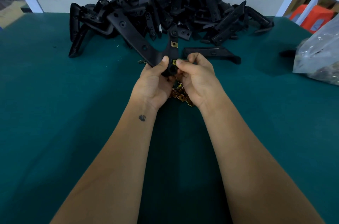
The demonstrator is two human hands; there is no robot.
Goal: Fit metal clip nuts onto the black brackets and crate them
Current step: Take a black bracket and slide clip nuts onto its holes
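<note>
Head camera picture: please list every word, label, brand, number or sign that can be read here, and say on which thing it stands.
No readable text in this view.
Black brackets: no lettering shows.
Clip nuts: no markings can be made out.
Plastic bag: no print shows.
Left forearm: a small dark tattoo, a figure, not text.
Orange object at back right: a mark too blurred to read.

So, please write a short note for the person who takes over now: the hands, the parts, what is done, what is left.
Left hand grips the black bracket at its lower end.
Right hand pinches a clip nut against the bracket's edge; whether it is fully seated cannot be told.
Done: one clip already sits higher on this bracket.
Loose clip nuts lie on the green table under the hands; bracket pile behind; plastic bag at right.
Left: seat this clip, crate the bracket, do the pile. No crate is in view.
</note>
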